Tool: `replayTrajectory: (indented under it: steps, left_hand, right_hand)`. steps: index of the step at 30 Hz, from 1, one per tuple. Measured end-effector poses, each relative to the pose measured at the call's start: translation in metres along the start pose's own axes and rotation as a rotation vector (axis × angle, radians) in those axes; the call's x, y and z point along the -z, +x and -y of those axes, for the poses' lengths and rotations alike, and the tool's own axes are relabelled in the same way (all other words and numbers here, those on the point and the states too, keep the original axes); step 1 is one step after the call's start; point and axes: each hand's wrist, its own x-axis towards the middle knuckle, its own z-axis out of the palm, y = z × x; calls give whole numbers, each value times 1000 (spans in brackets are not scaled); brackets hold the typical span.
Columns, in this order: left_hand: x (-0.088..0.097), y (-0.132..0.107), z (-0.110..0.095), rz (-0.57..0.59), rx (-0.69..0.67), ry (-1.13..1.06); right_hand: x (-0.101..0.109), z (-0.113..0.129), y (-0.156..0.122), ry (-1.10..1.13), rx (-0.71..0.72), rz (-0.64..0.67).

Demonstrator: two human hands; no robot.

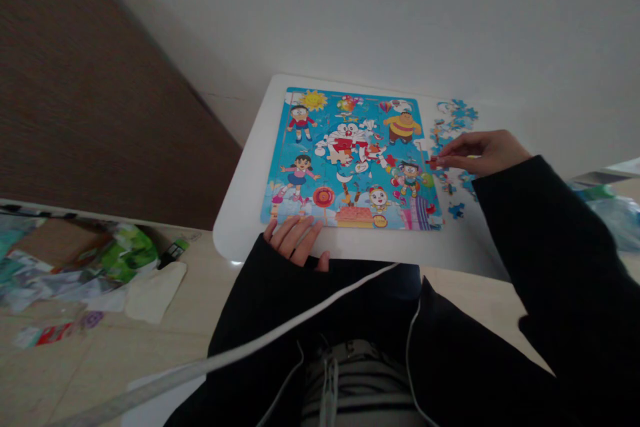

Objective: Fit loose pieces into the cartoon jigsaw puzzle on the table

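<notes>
A blue cartoon jigsaw puzzle board (325,120) lies flat on the white table, with pieces fitted over most of it and pale gaps near the middle. My left hand (296,239) rests at the board's lower left edge, fingers stretched out and holding nothing. Over the right edge of the board, my right hand (483,152) pinches a small red puzzle piece (432,161) between thumb and fingers. Just beyond and partly under that hand is a heap of loose puzzle pieces (460,113). One blue piece (456,210) lies apart, nearer to me.
The white table (240,213) stands against a pale wall (380,13). Left of it is a brown panel (100,93). Plastic bags and a cardboard box (57,240) lie on the floor at left; a clear plastic bag (617,217) is at far right. A white cord (280,330) crosses my lap.
</notes>
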Motion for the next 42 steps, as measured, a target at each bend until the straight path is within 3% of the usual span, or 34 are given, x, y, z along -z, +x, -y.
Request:
replayTrajectory:
  steps: [3, 6, 10, 13, 21, 26, 36, 42]
  left_hand:
    - [-4, 6, -1, 48, 66, -29]
    - [-14, 11, 3, -18, 27, -55]
    - [-26, 14, 9, -48, 7, -72]
    - [-28, 14, 11, -6, 18, -112]
    - [-19, 17, 7, 153, 79, -135]
    - [-17, 17, 6, 188, 83, -119]
    - [-18, 20, 4, 240, 87, -58]
    - [-16, 23, 3, 246, 91, -44]
  right_hand:
    - [-32, 50, -4, 328, -3, 129]
    - [-73, 87, 3, 527, 27, 305]
    - [-116, 101, 18, 500, -34, 354]
    - [-130, 99, 23, 434, -54, 346]
    - [-137, 97, 17, 401, -51, 285]
    - [-136, 99, 22, 413, -76, 377]
    - [-131, 104, 17, -102, 274, 204]
    - [-127, 102, 15, -149, 342, 312]
